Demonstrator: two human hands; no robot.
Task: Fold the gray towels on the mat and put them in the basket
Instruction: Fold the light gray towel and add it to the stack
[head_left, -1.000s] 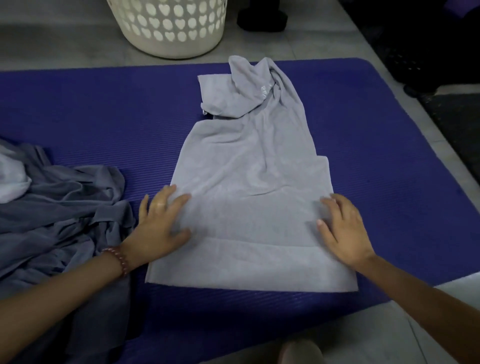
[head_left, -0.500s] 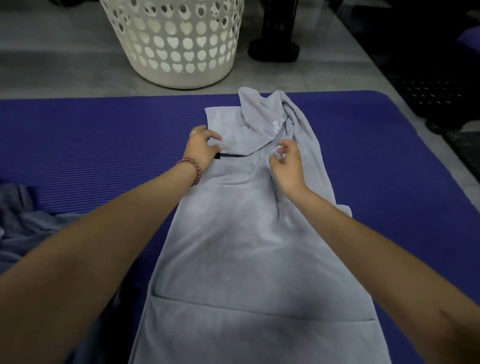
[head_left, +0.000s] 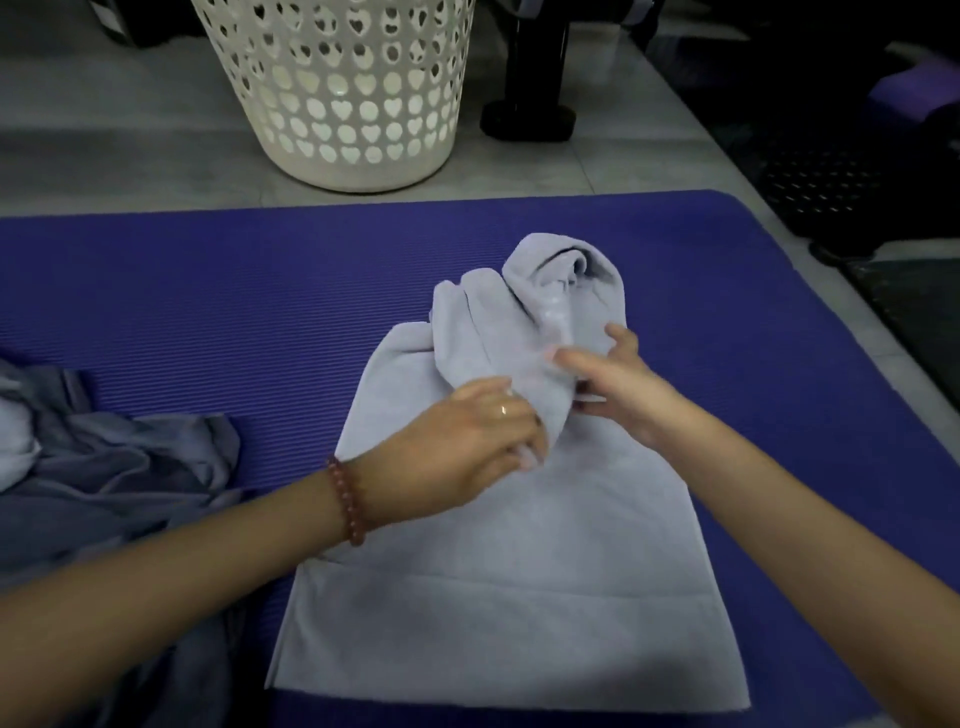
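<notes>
Head view: fingers (head_left: 527, 453) of the left hand (head_left: 462, 447) pinch the bunched far end of the towel (head_left: 498, 571); the right hand (head_left: 621, 387), blurred, seems to grip the same bunch. The rest lies flat on the mat (head_left: 208, 291), nearer than them. A gray pile (head_left: 109, 467) sits left; the basket (head_left: 343, 104) stands beyond.

Dim, flat indoor light; soft shadows; slight motion blur; wide-angle bend at edges.
</notes>
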